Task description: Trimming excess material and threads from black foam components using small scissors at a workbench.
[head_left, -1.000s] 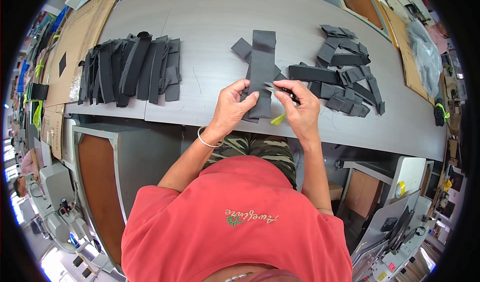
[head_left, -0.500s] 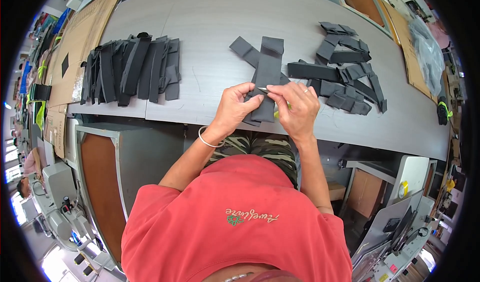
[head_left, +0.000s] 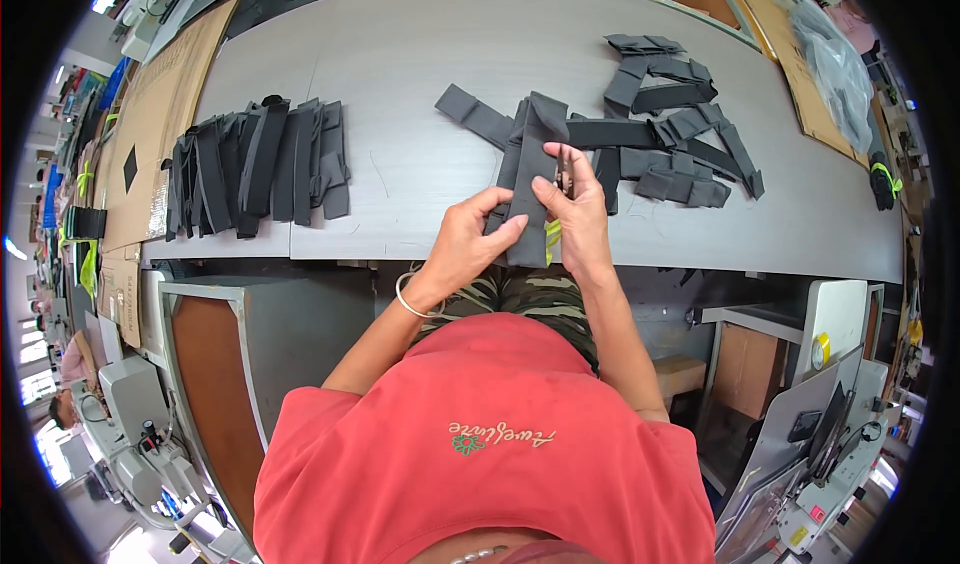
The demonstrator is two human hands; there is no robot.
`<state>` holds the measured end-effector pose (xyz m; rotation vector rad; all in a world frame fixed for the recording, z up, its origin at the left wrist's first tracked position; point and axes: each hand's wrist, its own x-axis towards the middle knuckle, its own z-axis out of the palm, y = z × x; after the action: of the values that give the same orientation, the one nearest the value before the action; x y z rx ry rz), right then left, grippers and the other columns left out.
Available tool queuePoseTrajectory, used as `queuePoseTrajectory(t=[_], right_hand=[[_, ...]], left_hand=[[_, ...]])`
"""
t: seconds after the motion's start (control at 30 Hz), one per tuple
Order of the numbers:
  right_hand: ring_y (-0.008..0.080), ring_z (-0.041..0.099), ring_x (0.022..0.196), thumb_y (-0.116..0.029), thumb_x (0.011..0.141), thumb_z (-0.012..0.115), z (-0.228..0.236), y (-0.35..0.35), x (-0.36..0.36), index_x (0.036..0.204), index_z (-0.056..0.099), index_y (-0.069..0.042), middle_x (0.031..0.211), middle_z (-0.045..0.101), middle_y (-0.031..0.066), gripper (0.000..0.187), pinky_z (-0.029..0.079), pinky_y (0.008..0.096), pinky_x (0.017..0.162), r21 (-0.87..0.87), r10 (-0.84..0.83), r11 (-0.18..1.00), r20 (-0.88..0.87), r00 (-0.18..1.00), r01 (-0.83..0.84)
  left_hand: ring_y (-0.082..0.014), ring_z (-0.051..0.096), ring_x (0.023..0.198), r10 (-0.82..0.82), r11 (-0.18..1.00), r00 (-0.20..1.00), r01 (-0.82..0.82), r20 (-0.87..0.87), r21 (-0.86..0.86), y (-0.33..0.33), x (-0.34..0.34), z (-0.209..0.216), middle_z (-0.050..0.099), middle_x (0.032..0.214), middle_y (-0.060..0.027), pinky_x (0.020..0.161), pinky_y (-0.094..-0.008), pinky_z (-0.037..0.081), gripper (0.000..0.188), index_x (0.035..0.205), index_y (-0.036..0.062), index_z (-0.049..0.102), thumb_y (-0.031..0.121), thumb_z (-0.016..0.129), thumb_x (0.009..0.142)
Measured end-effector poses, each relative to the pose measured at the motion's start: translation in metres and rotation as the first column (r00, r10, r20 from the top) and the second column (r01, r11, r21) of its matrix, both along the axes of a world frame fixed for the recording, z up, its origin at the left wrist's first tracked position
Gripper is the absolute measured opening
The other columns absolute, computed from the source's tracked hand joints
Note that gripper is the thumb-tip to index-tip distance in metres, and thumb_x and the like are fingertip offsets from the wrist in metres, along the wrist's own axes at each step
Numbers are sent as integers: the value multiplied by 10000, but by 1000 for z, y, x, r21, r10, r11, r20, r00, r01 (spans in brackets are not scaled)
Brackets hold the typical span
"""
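Bare desk lies open between the stacked black strips near its left edge and the scattered strips crowding its right half.

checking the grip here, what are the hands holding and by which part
Both the left hand and right hand pinch one dark fabric strip near its lower end.

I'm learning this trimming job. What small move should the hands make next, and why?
Probably bring the small snips in the right hand onto the dark fabric strip, since the left hand already holds it up off the grey table.
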<state>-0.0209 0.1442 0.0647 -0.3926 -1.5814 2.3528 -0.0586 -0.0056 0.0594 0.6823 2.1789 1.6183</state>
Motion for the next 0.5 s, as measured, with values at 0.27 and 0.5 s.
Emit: queuePoseTrajectory(t=[0.27,0.5], right_hand=[[-3,349,589,-91,877,656,-6,7,11,1175,573,-33,701,409,-105,315,286,184,514,-63,114,992,52,992,-111],[7,312,580,-105,889,616,-8,8,15,1063,626,-66,671,399,-105,179,258,191,522,239,158,955,89,983,-175]], left_hand=[[-124,603,969,-160,869,759,-194,631,455,-3,-14,7,619,1085,-95,809,-270,500,534,1405,21,328,146,572,946],[-136,600,966,-305,865,659,-110,688,490,-2,-23,7,602,1093,-78,850,-304,504,459,1278,-9,431,120,635,888]])
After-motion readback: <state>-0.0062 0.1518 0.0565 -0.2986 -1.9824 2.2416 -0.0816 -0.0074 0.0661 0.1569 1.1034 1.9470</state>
